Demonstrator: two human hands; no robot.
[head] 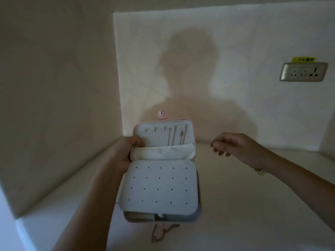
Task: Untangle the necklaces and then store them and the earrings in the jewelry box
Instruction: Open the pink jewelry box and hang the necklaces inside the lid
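Jewelry box (159,185), open, mid-counter (244,205).
- 3 to 5 o'clock: open passage over the counter.
- 6 o'clock: necklace chain (159,232) lying on the surface.
- 9 o'clock: side wall (54,105), near.
- 12 o'clock: upright lid (163,134), with the back wall (235,51) behind it.

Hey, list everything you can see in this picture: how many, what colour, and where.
jewelry box: one, pink outside, pale lining, open in the middle, lid up
necklaces: thin chains, count unclear, hanging inside the lid
chain: one, gold-toned, on the counter in front of the box
counter: one, white
wall socket: one, silver-grey, wall at right
label: one, yellow, above the socket
bracelet: one, gold-toned, right wrist
left hand: grips the lid's left edge
right hand: hovers right of the lid, fingers loosely curled, nothing seen in it
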